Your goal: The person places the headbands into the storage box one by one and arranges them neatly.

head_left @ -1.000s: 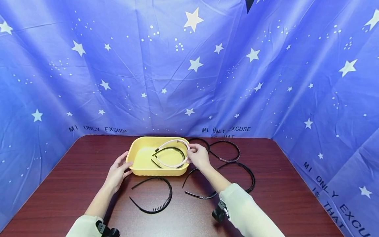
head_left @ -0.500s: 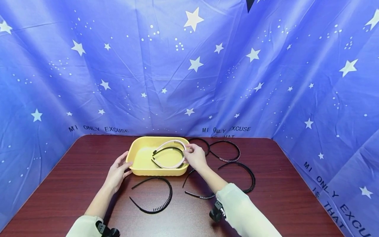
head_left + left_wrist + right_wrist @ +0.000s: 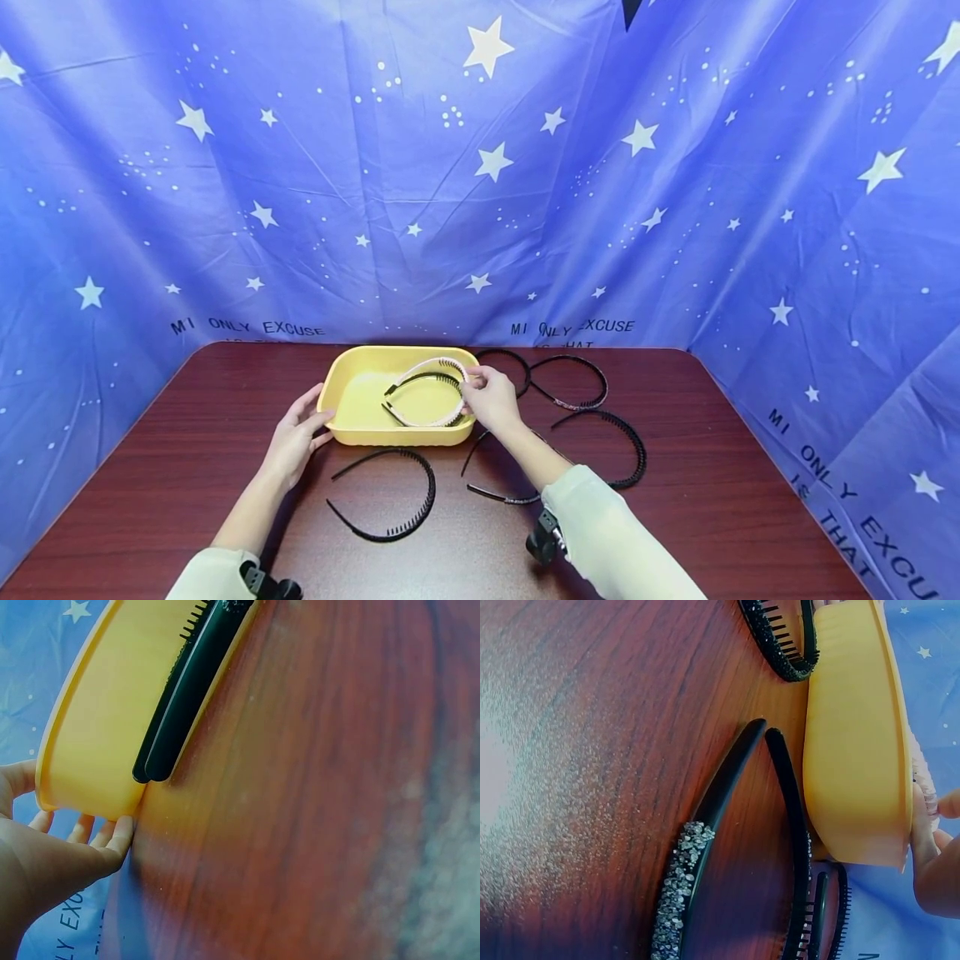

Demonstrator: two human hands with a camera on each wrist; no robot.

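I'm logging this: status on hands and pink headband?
Left hand gripping yellow tray. Right hand pinching pink headband at tray rim. Possible snag: black headband inside tray.

We see a desk (image 3: 187, 433) with a dark reddish-brown surface and fine wood grain. In the right wrist view we notice a bright reflection (image 3: 491, 780) on it. Behind the desk and at both its sides we see a blue-violet cloth (image 3: 420, 158), which hangs with soft folds and carries pale stars (image 3: 489, 47) and small dots (image 3: 381, 65). Low on the cloth we read black lettering (image 3: 294, 328), "MI ONLY EXCUSE". At the top edge we see a black pointed shape (image 3: 632, 12).
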